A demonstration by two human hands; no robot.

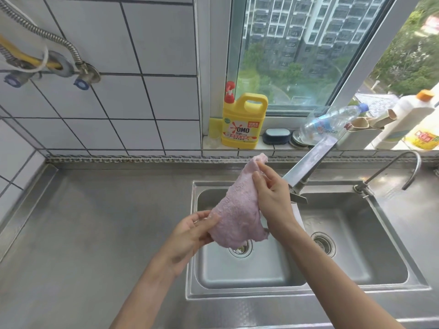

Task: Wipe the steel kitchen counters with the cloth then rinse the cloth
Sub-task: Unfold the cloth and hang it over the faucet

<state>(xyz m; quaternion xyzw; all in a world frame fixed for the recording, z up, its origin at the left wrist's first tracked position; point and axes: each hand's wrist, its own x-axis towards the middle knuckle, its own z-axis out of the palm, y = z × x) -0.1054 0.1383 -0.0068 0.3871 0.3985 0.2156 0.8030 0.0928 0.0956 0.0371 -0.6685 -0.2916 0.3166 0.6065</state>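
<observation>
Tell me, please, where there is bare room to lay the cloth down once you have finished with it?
The steel counter left of the sink is bare from the tiled wall to the basin rim. The windowsill is crowded: yellow detergent jug, soap dish, plastic bottle.

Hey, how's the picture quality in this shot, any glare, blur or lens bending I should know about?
Head view: daylight from the window lights the scene evenly; soft glare on the steel counter and sink rim; wide-angle bending curves the wall tiles and window frame; edges look soft, the bottles at far right washed out; the pink cloth, left hand and right hand are fairly sharp.
</observation>
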